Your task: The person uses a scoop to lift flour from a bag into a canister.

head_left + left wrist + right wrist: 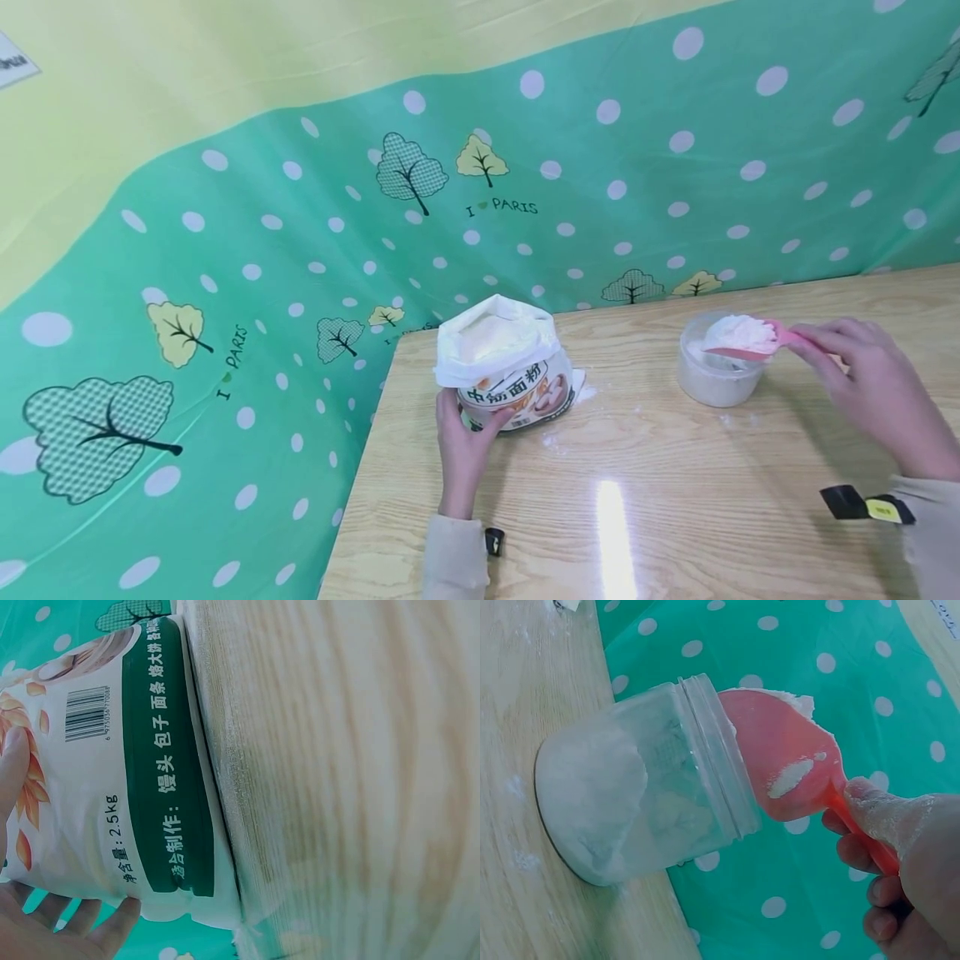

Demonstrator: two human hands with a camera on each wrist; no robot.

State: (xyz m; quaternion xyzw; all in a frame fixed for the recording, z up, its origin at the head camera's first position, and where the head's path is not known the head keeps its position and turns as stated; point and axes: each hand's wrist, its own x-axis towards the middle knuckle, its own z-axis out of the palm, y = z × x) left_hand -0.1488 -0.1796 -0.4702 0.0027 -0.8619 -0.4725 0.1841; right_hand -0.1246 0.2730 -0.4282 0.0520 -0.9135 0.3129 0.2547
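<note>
My right hand (pixel 873 379) grips the handle of a pink scoop (pixel 780 757) heaped with white flour (pixel 742 333). The scoop is over the mouth of a clear jar (pixel 716 383), which holds white flour in its lower part. Flour dusts the right thumb in the right wrist view. On the left, an open flour bag (pixel 517 383) stands upright with its white top rolled down. My left hand (pixel 465 442) holds the bag's near side, thumb on the front print and fingers round its left side. The left wrist view shows the bag's lower front (pixel 97 787) and green band.
Both containers stand on a wooden table (pixel 675 492), the jar well to the right of the bag. Spilled flour (pixel 587 392) lies beside the bag. A green dotted cloth (pixel 480 242) hangs behind the table and down its left side.
</note>
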